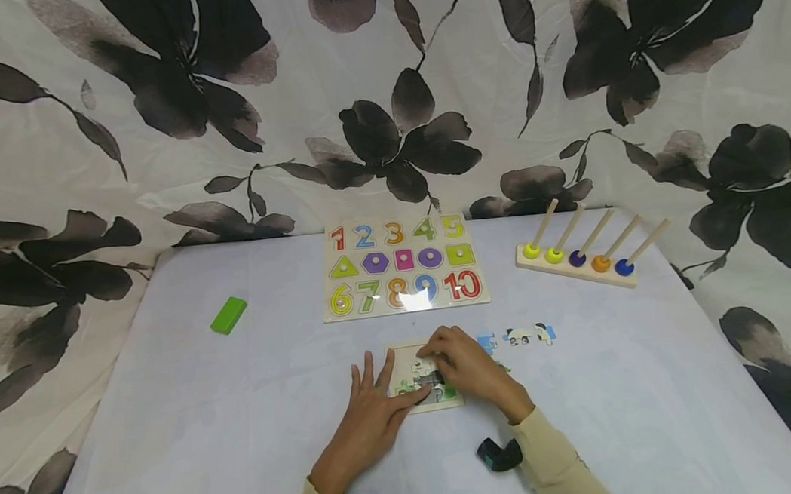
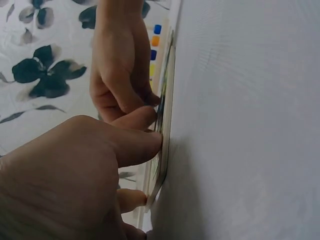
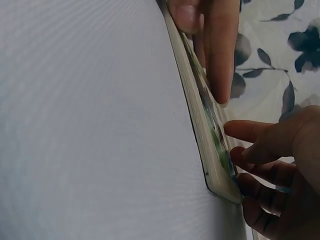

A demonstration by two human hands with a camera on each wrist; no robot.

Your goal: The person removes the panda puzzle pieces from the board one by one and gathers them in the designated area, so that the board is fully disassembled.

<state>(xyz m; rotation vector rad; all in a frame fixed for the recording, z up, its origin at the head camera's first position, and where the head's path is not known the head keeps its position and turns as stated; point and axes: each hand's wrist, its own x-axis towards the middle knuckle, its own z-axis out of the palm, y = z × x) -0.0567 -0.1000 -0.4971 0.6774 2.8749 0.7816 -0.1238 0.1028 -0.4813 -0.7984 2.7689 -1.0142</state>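
Note:
A small wooden puzzle board [image 1: 405, 409] with a panda picture lies before me. My left hand [image 1: 371, 411] is spread over its left side, the thumb [image 2: 145, 145] pressing on the front part. Over the upper right of the board, my right hand [image 1: 467, 360] has bent fingers and pinches at a puzzle piece, mostly hidden under the fingertips. In the right wrist view, the right hand's fingers [image 3: 265, 170] meet the board's face near its edge. Loose pieces lie right of the board: a panda face [image 1: 518, 336], a blue-and-black one [image 1: 546, 334] and a blue one [image 1: 487, 343].
Behind the small board lies a number and shape puzzle [image 1: 406, 312]. A wooden peg stand [image 1: 576, 268] with coloured beads stands at back right, and a green block [image 1: 228, 315] lies at left. Black wrist devices [image 1: 499, 454] sit by the sleeves. Flowered cloth [image 1: 386, 89] hangs behind.

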